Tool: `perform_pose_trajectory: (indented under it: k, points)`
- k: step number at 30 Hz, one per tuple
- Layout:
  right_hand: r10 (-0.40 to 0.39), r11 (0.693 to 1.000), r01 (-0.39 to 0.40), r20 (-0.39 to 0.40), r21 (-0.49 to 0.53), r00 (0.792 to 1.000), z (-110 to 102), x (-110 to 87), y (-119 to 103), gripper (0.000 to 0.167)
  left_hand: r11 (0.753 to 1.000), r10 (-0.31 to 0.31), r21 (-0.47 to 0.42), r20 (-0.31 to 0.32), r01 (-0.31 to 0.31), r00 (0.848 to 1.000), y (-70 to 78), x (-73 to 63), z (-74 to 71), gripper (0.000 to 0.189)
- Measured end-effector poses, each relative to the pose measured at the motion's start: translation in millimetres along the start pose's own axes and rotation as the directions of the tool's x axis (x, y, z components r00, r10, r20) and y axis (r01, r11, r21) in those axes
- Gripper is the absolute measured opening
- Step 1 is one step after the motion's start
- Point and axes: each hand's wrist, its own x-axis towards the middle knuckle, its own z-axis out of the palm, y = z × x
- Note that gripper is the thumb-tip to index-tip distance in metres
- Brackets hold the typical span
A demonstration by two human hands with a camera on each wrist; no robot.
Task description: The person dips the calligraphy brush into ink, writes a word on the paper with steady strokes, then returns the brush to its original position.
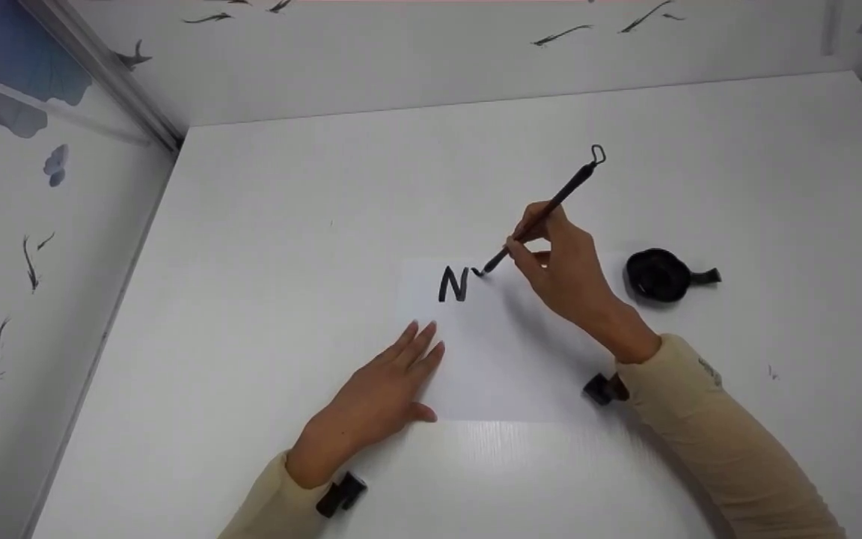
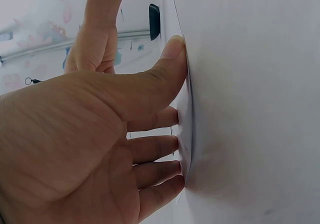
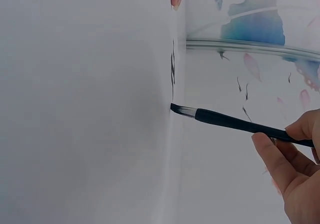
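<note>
My right hand [image 1: 569,266] pinches a dark-handled paintbrush [image 1: 551,206] with a small loop at its top end. In the right wrist view the inked tip of the brush [image 3: 220,118] meets the white paper [image 3: 100,134]. On that paper [image 1: 506,374], a black letter N [image 1: 453,284] stands near the upper left, with a short fresh stroke just to its right under the brush tip. Flat on the sheet's left side rests my left hand [image 1: 378,393], fingers extended. From the left wrist, its thumb [image 2: 167,69] and fingertips touch the paper's edge.
A small black dish with a handle [image 1: 657,275] sits right of the paper on the white table [image 1: 289,224]. White panels with painted fish and flowers [image 1: 401,52] border the table at the back and left. Black devices show at both wrists.
</note>
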Motion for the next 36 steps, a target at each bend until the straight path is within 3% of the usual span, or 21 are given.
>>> perform_pose_trajectory:
  k: [8,23,36]
  points:
    - [0.002,0.999,-0.003,0.027,0.049,1.0,-2,0.0,-2,0.025,1.0,0.015,0.007,-0.014,-0.015,1.0,-1.4,0.9,1.8,0.083]
    - [-0.039,0.999,0.039,0.075,0.001,0.996,-7,-0.1,-6,0.026,1.0,0.023,0.014,-0.033,-0.023,0.999,-0.8,-0.1,1.7,0.082]
    - [-0.045,0.999,0.046,0.119,0.0,0.992,-10,0.3,-11,0.025,1.0,-0.005,0.006,-0.002,0.005,1.0,0.6,0.9,-0.2,0.083]
